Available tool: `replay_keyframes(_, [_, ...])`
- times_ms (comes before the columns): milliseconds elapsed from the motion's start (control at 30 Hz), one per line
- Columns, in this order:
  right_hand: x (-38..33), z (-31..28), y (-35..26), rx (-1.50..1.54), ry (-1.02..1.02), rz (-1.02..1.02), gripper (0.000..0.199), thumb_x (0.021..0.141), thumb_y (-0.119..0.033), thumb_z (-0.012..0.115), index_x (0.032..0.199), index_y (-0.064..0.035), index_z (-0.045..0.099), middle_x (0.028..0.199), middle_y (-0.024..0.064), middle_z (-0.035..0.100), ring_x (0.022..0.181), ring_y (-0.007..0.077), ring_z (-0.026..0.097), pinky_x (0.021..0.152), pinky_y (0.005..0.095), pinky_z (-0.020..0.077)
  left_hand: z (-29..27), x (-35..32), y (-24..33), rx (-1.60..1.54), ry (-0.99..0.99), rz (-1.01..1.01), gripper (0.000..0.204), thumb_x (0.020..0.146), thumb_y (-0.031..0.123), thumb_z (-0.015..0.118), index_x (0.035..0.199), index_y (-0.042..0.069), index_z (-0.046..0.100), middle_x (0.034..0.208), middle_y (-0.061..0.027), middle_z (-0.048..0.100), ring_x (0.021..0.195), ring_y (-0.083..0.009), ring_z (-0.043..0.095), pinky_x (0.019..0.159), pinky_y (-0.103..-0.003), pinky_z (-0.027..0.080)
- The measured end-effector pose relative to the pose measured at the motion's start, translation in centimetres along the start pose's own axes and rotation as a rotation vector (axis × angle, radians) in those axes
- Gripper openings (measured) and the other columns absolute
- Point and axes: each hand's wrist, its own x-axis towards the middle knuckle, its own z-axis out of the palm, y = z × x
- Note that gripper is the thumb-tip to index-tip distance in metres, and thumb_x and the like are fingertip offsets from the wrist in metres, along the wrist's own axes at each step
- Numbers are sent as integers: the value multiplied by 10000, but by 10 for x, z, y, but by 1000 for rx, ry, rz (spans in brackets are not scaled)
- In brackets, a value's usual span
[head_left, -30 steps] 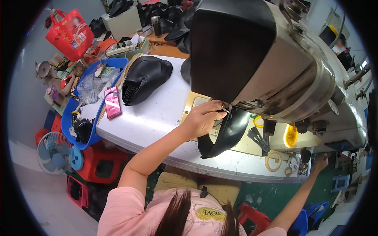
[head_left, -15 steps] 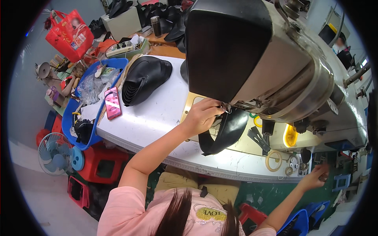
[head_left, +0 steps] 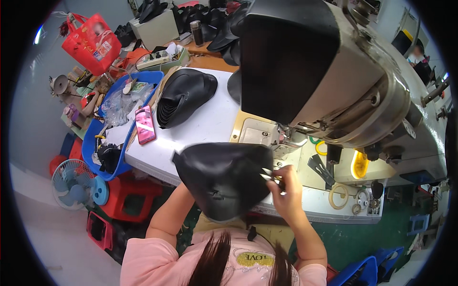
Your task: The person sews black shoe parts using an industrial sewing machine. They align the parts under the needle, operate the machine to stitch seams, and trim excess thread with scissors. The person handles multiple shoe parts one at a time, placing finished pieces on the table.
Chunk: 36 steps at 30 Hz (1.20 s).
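Note:
A black leather shoe upper (head_left: 224, 176) is held up in front of me, over the near edge of the white table. My left forearm (head_left: 172, 209) runs behind it; the upper hides that hand and its fingers, and the hand carries the piece. My right hand (head_left: 289, 194) is closed around small thread snips (head_left: 268, 175). Their pale blades point left against the upper's right edge. Just beyond stands the sewing machine (head_left: 291, 62), its needle area (head_left: 285, 132) free of leather. A stack of black uppers (head_left: 186, 97) lies on the table at the left.
A pink-screened phone (head_left: 145, 125) rests at the table's left edge, beside blue bins (head_left: 90, 148) of scraps. Near the machine are black clamp-like strips (head_left: 320, 170), a tape ring (head_left: 338, 196) and a yellow tray (head_left: 359, 164). A red stool (head_left: 119, 202) and a fan (head_left: 71, 183) stand lower left.
The leather upper has come away from the machine's needle toward me, with my left hand behind it. My right hand has moved in from the far right to the upper's edge, holding snips.

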Motion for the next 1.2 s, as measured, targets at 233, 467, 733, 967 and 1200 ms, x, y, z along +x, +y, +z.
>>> replay_keyframes(233, [17, 30, -4, -242, 87, -204, 242, 621, -53, 697, 751, -9, 497, 732, 101, 478, 510, 247, 493, 420, 307, 393, -4, -4, -16, -322, 15, -289, 158, 749, 14, 557, 907, 19, 542, 831, -33, 577, 733, -91, 556, 686, -206, 444])
replay_keyframes(467, [14, 37, 5, -213, 168, -91, 238, 624, -36, 693, 738, -20, 485, 698, 104, 462, 523, 231, 486, 451, 289, 392, -8, 4, -19, -179, -16, -295, 184, 748, 20, 552, 932, 9, 551, 836, -36, 583, 734, -95, 557, 699, -211, 447])
replay_keyframes(733, [-2, 48, 42, 434, -222, 623, 147, 748, -114, 626, 765, 0, 534, 513, -11, 446, 466, 52, 401, 439, 221, 322, -74, 51, -46, 1, -334, -469, 177, 784, 81, 528, 939, 9, 573, 821, -26, 582, 750, -86, 545, 694, -219, 435])
replay_keyframes(967, [11, 91, 42, 554, -208, 622, 272, 808, -175, 558, 580, -60, 463, 457, -8, 453, 409, 50, 382, 391, 209, 284, -130, 72, -32, 612, -337, 217, 143, 765, 72, 559, 889, 5, 584, 799, -57, 594, 779, -138, 565, 710, -260, 456])
replay_keyframes(1200, [46, 103, 60, 839, -136, 776, 407, 815, -50, 471, 1184, 52, 333, 831, 153, 611, 400, 37, 326, 357, 177, 255, -192, 95, -27, -744, 928, 80, 264, 805, 79, 525, 997, -53, 400, 939, -184, 458, 879, -247, 496, 757, -311, 471])
